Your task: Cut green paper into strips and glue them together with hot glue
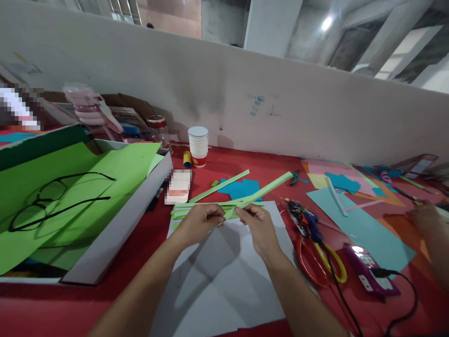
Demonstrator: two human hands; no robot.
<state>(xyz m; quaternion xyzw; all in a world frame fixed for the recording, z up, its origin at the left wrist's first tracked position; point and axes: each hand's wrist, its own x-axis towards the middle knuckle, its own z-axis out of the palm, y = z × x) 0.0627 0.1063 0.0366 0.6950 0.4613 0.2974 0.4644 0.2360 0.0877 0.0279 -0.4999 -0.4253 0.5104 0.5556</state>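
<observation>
My left hand and my right hand come together over a white sheet of paper. Between them runs a light green paper strip, pinched by the fingers of both hands. Its long end slants up to the right past my right hand. Several more green strips lie across the top of the white sheet, partly hidden by my left hand. Another green strip lies at a slant behind them, beside blue paper pieces.
At left, a box holds green paper and eyeglasses. Stacked paper cups stand by the wall. On the right lie scissors, pliers, a purple device with a cable, coloured paper and another person's hand.
</observation>
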